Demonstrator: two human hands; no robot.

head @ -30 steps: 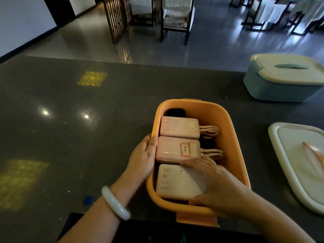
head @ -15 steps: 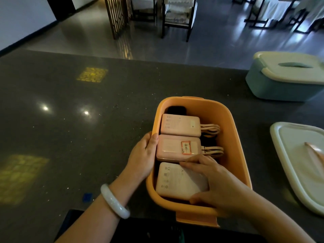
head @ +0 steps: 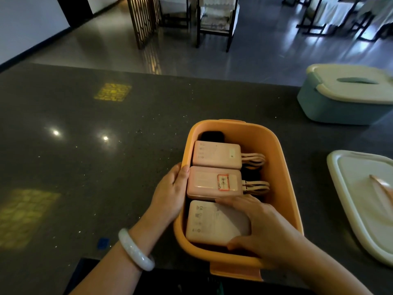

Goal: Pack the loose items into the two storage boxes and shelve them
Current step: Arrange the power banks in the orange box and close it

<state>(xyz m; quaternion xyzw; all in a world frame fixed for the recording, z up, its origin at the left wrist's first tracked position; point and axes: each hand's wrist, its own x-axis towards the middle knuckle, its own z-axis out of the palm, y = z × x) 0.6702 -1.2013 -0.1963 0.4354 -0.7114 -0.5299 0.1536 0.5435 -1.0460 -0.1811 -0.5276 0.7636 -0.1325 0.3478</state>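
An open orange storage box (head: 282, 167) sits on a dark stone counter (head: 85, 167), holding 3 pale power banks in a row. The left hand (head: 170, 194) grips its left rim. The right hand (head: 261, 228) curls around the nearest power bank (head: 212, 222).

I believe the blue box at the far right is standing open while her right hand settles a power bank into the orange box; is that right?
Not quite: the head view shows the blue box closed, its pale lid on. The right hand does settle the nearest power bank into the orange box.
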